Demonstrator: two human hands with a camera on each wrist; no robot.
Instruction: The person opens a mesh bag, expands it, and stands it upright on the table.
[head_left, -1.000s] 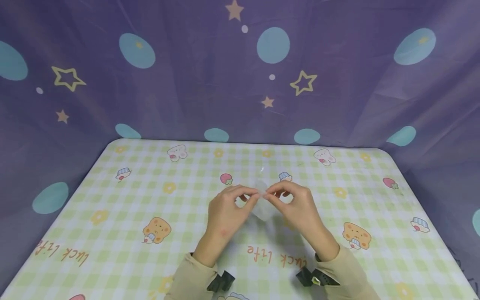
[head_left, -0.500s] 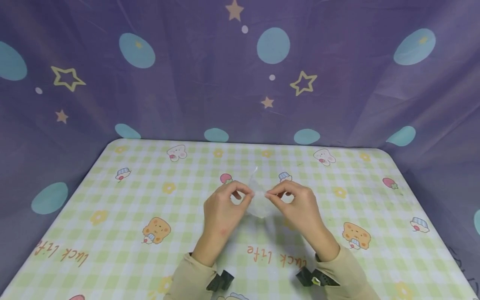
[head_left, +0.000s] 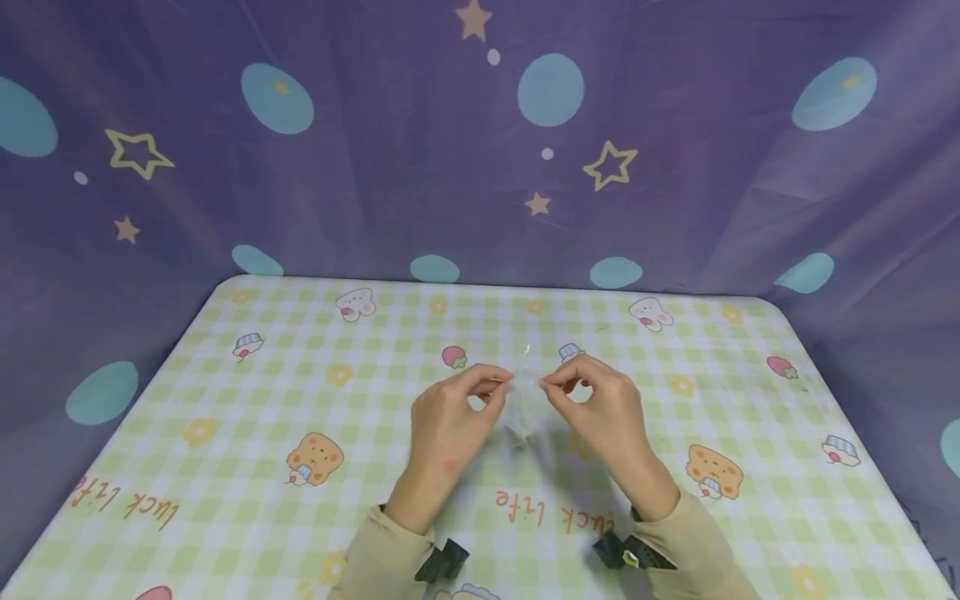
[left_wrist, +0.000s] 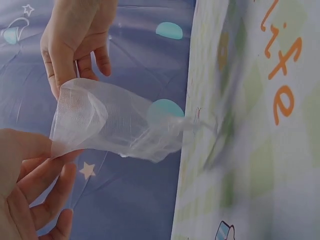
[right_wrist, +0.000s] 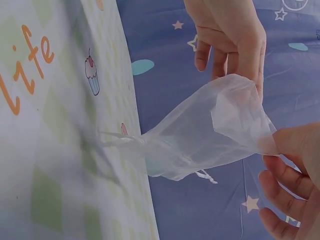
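Observation:
A sheer white mesh bag [head_left: 523,408] hangs between my two hands above the table, its wide end uppermost. My left hand [head_left: 453,425] pinches one side of that end between thumb and index finger. On the opposite side, the thumb and forefinger of my right hand [head_left: 603,408] pinch the edge. In the left wrist view the mesh bag [left_wrist: 120,122] is spread wide at the held end and gathers into a bunched, narrow end with thin strands. A short twisted white cord [right_wrist: 206,176] sticks out from its side in the right wrist view.
A table with a green-and-white checked cloth [head_left: 247,425] printed with cartoon figures lies beneath the hands. Behind it hangs a purple curtain [head_left: 405,150] with stars and blue spots. Black straps with small devices [head_left: 442,561] sit at both wrists, over beige sleeves.
My fingertips have drawn apart, the left hand shifting left first, then the right hand slightly right. The bag is stretched wider between them at the top.

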